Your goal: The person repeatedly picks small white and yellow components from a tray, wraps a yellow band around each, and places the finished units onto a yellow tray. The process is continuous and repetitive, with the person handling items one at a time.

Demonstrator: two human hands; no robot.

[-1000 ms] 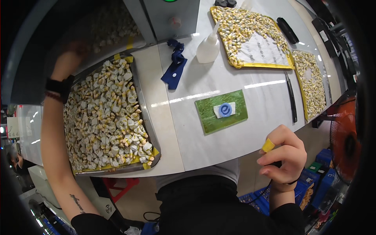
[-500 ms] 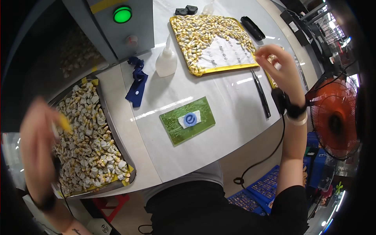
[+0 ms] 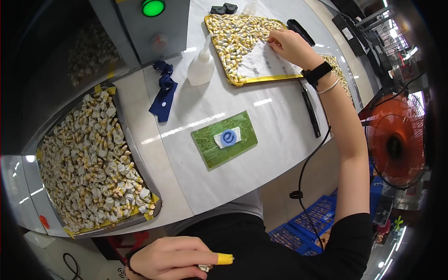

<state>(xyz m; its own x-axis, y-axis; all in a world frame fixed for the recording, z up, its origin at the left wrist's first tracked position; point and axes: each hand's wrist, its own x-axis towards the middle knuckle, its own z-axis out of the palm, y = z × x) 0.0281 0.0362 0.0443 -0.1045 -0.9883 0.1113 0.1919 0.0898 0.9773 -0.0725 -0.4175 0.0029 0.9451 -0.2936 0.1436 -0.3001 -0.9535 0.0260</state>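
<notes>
My left hand [image 3: 175, 257] is low in front of my body, closed on a small white-and-yellow piece [image 3: 204, 268] that shows under its fingers. A yellow cover sits on one fingertip. My right hand [image 3: 290, 45] reaches over the yellow-edged tray [image 3: 268, 80] at the back, fingers pinched above the border between its rows of small pieces [image 3: 228, 44] and its bare white lining. Whatever those fingertips hold, if anything, is hidden. At the left stands a dark tray heaped with similar loose pieces [image 3: 93, 163].
A green board [image 3: 205, 145] with a blue round item [image 3: 228, 137] lies mid-table. Around it are a white squeeze bottle [image 3: 201, 70], a blue cloth strip [image 3: 164, 98] and black tweezers [image 3: 310, 112]. A grey machine [image 3: 158, 28] rises at back left; an orange fan [image 3: 394, 140] stands right.
My left hand has moved from over the dark tray to low in front of my body. My right hand has gone leftward and away from me, over the yellow-edged tray.
</notes>
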